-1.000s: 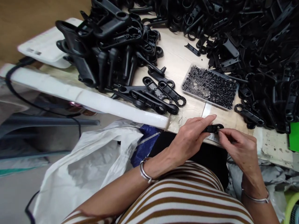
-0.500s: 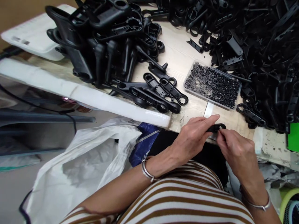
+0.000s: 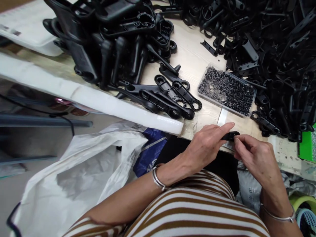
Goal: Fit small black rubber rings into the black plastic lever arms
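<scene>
Close to the table's front edge, my left hand (image 3: 206, 143) grips a black plastic part (image 3: 230, 135), whose rounded end sticks out past the fingers. Most of that part is hidden under the hand. My right hand (image 3: 254, 158) pinches thumb and forefinger together at the part's right end; whatever lies between those fingertips is hidden or too small to name. Just beyond both hands sits a clear plastic box (image 3: 247, 115) of small black and metallic pieces. Several long black plastic arms (image 3: 187, 95) with ringed ends lie left of the box.
Hollow black plastic housings (image 3: 86, 56) are heaped at the left, and a large pile of black parts (image 3: 278, 42) covers the right. White foam (image 3: 98, 103) lines the front edge. Below hangs a white bag (image 3: 81, 177). A green bin (image 3: 306, 144) stands far right.
My right hand has shifted slightly right, its fingers straighter at the part's end. My left hand still grips the part. The whole view has moved a little.
</scene>
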Tool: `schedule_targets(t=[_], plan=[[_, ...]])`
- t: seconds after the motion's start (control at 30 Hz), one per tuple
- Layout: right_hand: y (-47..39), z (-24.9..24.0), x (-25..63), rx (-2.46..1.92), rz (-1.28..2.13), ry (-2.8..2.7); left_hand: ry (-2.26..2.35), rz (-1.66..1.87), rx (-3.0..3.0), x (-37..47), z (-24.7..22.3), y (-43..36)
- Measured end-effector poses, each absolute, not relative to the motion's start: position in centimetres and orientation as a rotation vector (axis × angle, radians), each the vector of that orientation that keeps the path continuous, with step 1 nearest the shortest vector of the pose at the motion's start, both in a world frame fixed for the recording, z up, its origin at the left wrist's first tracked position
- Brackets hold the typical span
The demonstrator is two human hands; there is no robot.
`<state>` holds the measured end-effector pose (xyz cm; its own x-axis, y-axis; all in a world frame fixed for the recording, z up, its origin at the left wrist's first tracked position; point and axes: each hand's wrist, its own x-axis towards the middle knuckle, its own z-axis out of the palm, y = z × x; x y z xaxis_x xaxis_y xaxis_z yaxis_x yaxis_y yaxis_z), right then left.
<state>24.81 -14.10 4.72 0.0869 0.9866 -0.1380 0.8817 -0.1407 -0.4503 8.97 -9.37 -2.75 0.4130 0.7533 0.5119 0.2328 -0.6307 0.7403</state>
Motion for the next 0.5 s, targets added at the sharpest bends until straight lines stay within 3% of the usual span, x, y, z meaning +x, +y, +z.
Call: schedule_targets(t=[0.5], plan=[[-13.5,5.6,23.4,-2.326,0.457,-2.044,0.762,1.178,2.059,8.9,-2.8,-9.4]])
